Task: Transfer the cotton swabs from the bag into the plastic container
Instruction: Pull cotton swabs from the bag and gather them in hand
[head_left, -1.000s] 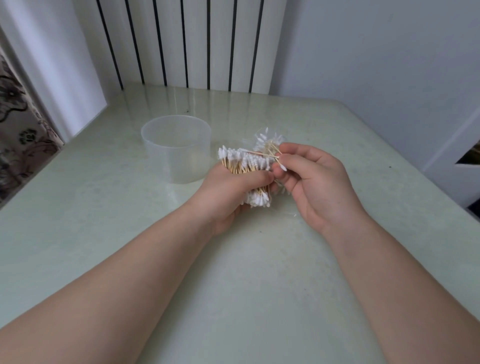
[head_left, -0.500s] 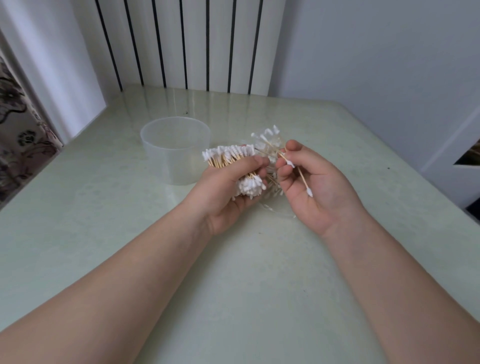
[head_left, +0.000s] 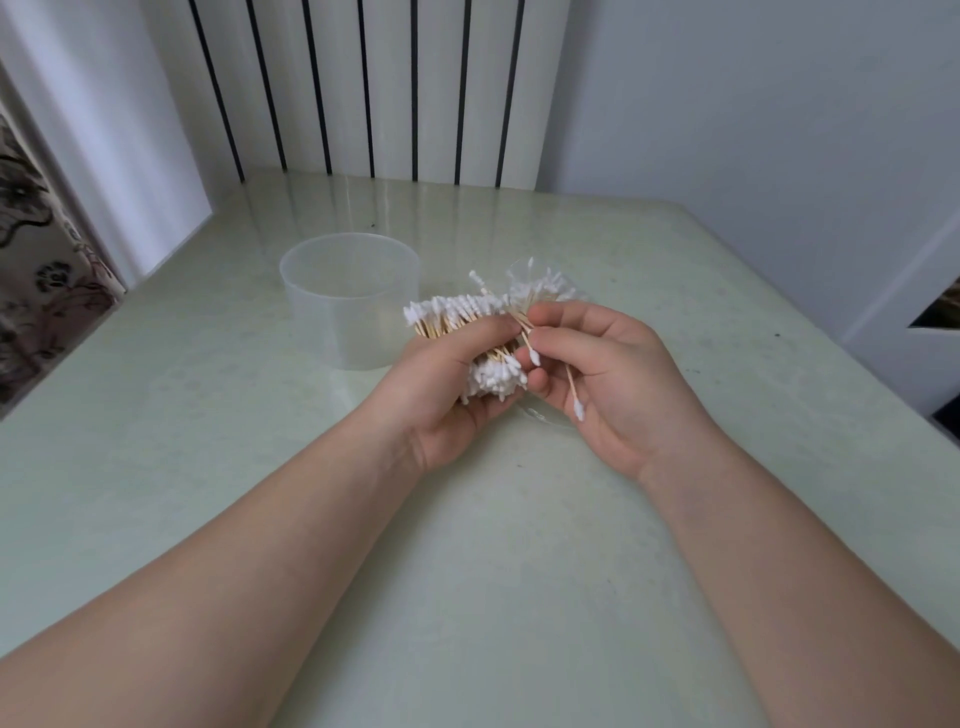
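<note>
We gripped the cotton swabs (head_left: 493, 376) as a thick bundle in our left hand (head_left: 441, 400), just beside the plastic container (head_left: 332, 312) on the table (head_left: 467, 597) — our right hand (head_left: 623, 384) pinched a few loose swabs (head_left: 573, 389).

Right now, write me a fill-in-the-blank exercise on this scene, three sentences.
1. The left hand grips a thick bundle of cotton ____.
2. The right hand holds far ____ swabs than the left.
3. The plastic container stands upright on the table and is ____ inside.

Missing words: swabs; fewer; empty.
</note>
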